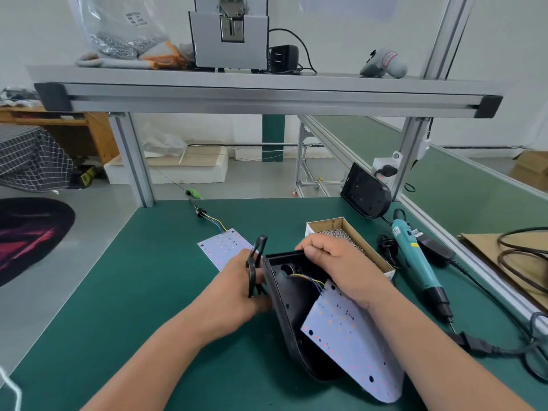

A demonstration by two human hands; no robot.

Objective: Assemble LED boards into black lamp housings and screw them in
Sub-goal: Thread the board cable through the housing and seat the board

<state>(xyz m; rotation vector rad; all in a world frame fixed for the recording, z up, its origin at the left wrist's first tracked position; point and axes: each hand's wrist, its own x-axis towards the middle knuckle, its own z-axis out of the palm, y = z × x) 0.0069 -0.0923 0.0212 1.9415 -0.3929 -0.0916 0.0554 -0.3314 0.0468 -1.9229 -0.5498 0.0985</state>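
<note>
A black lamp housing [292, 310] stands tilted on the green table [142, 292], its open side facing right. A white LED board [353, 345] leans partly out of it, joined by coloured wires [311, 281] to the inside. My left hand [237, 289] grips a black cable [256, 262] at the housing's left side. My right hand [335, 262] curls over the housing's top edge and rests on the board. A second LED board [222, 247] with wires lies flat beyond my left hand.
A cardboard box of screws [350, 241] sits right of my hands. A teal electric screwdriver [415, 259] lies further right with its cord. A black device [366, 192] stands at the back. An aluminium shelf [267, 93] spans overhead.
</note>
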